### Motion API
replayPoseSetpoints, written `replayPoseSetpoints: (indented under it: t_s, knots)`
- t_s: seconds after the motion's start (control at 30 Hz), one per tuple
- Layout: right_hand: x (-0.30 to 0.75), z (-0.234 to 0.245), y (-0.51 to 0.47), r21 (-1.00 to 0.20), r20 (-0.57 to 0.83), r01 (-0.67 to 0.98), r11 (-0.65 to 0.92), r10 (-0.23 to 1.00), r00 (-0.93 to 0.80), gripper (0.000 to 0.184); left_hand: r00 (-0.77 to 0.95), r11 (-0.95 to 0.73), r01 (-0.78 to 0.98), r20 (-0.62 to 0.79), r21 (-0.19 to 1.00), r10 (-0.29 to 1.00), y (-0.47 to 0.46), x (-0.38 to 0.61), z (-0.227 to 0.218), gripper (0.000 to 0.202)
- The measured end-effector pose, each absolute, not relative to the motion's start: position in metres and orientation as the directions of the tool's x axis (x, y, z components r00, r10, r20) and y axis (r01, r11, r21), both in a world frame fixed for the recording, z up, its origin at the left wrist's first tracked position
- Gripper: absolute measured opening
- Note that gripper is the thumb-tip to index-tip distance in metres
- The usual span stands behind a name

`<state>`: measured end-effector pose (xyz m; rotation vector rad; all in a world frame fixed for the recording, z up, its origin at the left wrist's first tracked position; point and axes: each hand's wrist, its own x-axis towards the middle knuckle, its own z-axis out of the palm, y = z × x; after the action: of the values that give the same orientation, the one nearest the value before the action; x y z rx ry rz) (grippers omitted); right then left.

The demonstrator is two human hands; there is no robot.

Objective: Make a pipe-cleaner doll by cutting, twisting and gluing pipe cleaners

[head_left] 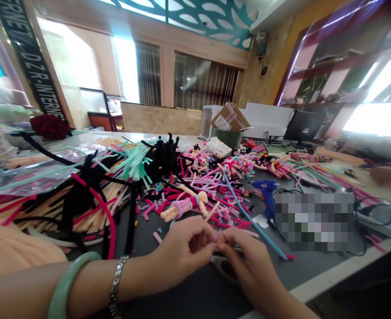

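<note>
- Peach pipe-cleaner stem [212, 211] held up at the fingertips above the dark grey table [203, 297], near its front edge; lower end hidden by fingers.
- Left hand [182, 250] and right hand [248, 261] closed on it, fingertips meeting, grip firm-looking; exact contact partly hidden.
- Jade bangle [65, 283] and silver link bracelet [116, 281] worn on left wrist.
- Pipe-cleaner doll [183, 207] lying just beyond left hand, lilac bands around pink body.
- Long blue pipe cleaner [255, 221] lying just past right hand.
- Blue hot glue gun [266, 195] farther right, beside a pixelated patch [315, 221].
- Loose pink, black and mint pipe-cleaner heaps [164, 159] spread across table.
- Another person's hand [389, 177] at far right edge, blurred.
</note>
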<state>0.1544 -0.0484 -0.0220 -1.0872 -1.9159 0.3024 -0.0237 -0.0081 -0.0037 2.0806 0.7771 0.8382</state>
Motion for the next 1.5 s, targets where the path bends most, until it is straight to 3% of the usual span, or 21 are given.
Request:
replayPoseSetpoints:
  t_s: [0.2,0.57,1.1,1.5]
  knots:
    - [0.1539,-0.0211,-0.049,-0.566,0.577,0.586,0.58,0.786,-0.221,0.014,0.605,-0.626,0.283,0.372,0.727,0.704,-0.0095,-0.0246,-0.0045,0.009]
    - [0.1531,-0.0206,-0.0509,-0.556,0.57,0.582,0.593,0.782,-0.251,0.014,0.632,-0.598,0.248,0.34,0.762,0.696,-0.0103,-0.0235,-0.0039,0.014]
    - [0.1551,-0.0185,-0.0519,-0.705,0.469,0.503,0.501,0.86,-0.2,0.015,0.643,-0.479,0.177,0.267,0.86,0.717,-0.0063,-0.0239,-0.0034,0.014]
    - [0.1549,-0.0159,-0.0526,-0.709,0.466,0.509,0.488,0.866,-0.181,0.015,0.622,-0.463,0.198,0.254,0.864,0.74,-0.0075,-0.0244,-0.0043,0.016]
